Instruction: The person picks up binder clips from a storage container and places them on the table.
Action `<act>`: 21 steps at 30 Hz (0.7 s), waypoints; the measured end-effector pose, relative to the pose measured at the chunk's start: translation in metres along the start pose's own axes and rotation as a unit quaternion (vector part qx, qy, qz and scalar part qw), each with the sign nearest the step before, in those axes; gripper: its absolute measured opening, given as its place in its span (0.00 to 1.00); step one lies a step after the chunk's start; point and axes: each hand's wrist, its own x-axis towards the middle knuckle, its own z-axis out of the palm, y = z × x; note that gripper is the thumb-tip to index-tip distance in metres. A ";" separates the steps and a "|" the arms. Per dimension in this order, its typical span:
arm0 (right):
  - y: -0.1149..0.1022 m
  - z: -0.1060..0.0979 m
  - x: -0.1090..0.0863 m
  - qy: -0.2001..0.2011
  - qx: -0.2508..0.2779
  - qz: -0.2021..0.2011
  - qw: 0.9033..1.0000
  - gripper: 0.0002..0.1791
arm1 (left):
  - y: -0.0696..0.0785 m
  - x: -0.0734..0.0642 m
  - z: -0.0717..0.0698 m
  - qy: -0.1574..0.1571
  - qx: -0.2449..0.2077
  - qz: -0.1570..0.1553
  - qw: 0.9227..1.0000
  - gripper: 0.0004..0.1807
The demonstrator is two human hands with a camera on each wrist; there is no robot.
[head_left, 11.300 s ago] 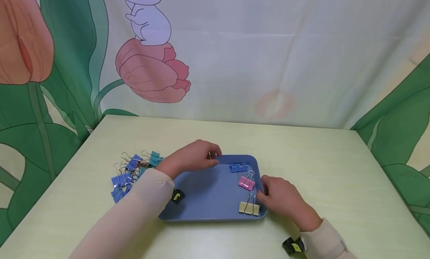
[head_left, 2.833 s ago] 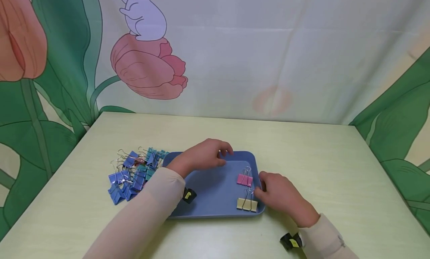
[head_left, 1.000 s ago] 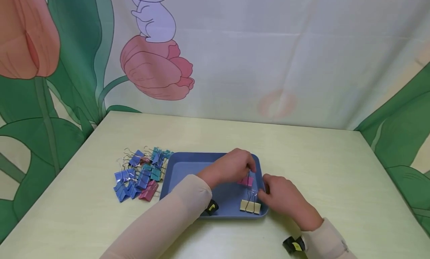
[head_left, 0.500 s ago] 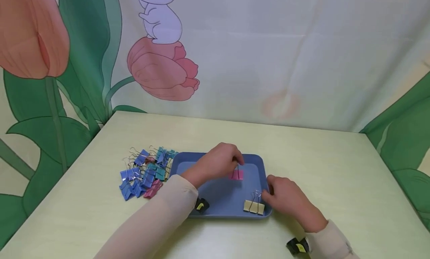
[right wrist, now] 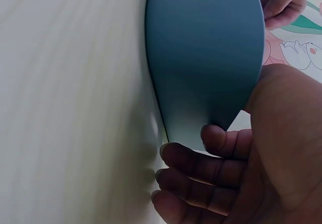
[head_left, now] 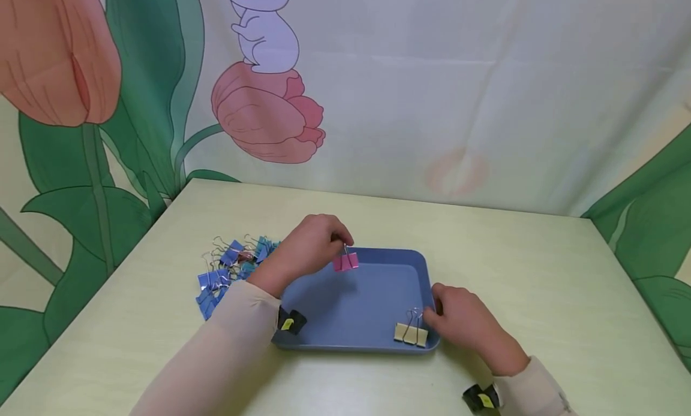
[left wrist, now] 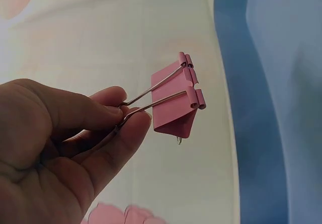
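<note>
My left hand [head_left: 306, 248] pinches a pink binder clip [head_left: 345, 262] by its wire handles, above the far part of the blue tray [head_left: 361, 305]. In the left wrist view, the clip's pink body [left wrist: 173, 98] hangs free of the fingertips, both handles caught between thumb and fingers. My right hand [head_left: 466, 323] grips the tray's right side, thumb at the rim; in the right wrist view, its fingers [right wrist: 206, 171] lie curled by the outer wall. A pale yellow binder clip [head_left: 411, 334] rests in the tray's near right corner, beside that thumb.
Left of the tray, a heap of blue, teal and other binder clips [head_left: 216, 278] lies on the pale wooden table [head_left: 502, 248], partly hidden by the left forearm. A printed curtain [head_left: 378, 104] hangs behind the table's far edge.
The blue clip seen in the tray earliest is gone from there. My left hand has picked up the pink clip from the tray's right side and carried it leftward. The right hand stays put.
</note>
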 end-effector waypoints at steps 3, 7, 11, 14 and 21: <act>0.000 0.001 0.000 -0.002 -0.002 0.002 1.000 0.11 | -0.006 -0.005 -0.010 0.014 -0.007 -0.010 1.000 0.11; 0.000 0.001 0.000 -0.001 -0.003 0.001 1.000 0.12 | -0.016 -0.014 -0.022 0.031 -0.012 -0.031 0.999 0.11; -0.001 0.001 -0.001 0.002 -0.004 -0.002 1.000 0.12 | -0.027 -0.021 -0.035 0.045 -0.014 -0.056 0.997 0.10; -0.002 0.000 -0.002 0.004 -0.003 -0.002 1.000 0.11 | -0.036 -0.026 -0.043 0.053 -0.016 -0.075 0.996 0.11; -0.001 0.001 -0.001 0.002 -0.003 0.001 1.000 0.12 | -0.061 -0.039 -0.059 0.058 -0.023 -0.100 0.993 0.13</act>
